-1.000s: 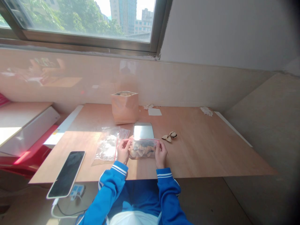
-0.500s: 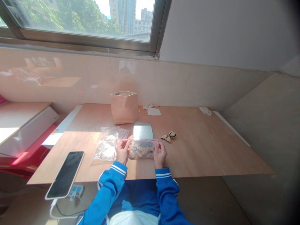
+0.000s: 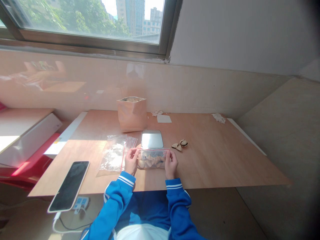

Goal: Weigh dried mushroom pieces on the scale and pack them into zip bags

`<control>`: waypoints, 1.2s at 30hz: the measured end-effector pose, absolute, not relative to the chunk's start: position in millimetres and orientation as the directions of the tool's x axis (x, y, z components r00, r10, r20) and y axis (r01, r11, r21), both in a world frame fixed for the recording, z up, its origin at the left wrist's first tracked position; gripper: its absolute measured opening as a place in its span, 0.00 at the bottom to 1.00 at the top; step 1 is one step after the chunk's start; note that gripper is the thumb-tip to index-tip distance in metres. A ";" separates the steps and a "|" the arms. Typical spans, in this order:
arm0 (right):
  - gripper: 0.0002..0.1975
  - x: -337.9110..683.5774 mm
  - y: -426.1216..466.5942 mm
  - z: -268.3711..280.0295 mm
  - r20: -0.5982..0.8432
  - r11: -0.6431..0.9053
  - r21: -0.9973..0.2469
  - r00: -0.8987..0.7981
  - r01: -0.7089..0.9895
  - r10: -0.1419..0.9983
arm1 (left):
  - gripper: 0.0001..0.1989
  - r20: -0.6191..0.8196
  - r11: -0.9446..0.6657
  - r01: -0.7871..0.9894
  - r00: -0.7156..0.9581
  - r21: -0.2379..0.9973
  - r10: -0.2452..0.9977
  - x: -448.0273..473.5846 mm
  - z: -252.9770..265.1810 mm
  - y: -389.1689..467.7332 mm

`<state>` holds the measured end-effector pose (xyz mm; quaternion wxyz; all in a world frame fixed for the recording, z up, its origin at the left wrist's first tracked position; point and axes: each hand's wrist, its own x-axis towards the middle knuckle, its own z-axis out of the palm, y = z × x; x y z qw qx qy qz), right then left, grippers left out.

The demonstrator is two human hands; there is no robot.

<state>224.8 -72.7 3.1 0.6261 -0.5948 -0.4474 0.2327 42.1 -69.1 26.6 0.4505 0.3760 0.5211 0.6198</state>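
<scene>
A clear zip bag point(image 3: 151, 162) with a red seal line holds several pale, dried slices, perhaps mushrooms. My left hand point(image 3: 131, 161) pinches its upper left corner, and my right hand point(image 3: 171, 164) pinches the upper right corner. Just behind the bag lies a small scale point(image 3: 152, 139) with a shiny metal top. To its right are a few loose dried pieces point(image 3: 180, 145). Left of my left hand, flat empty zip bags point(image 3: 112, 156) with red seal lines catch the sunlight.
An open brown paper bag point(image 3: 132, 115), filled near its top, stands toward the wall. White paper point(image 3: 164, 119) and crumpled tissue point(image 3: 219, 118) lie at the back. A phone point(image 3: 68, 186) with a white cable overhangs the table's front left edge.
Both hands stay at the bag's top corners with hardly any movement. The view has shifted very slightly.
</scene>
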 end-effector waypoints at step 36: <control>0.18 225.9 -70.5 3.2 0.165 0.141 -0.986 0.389 0.089 0.906 | 0.14 0.042 -0.053 -0.049 -0.202 0.997 0.978 39.2 19.8 -65.4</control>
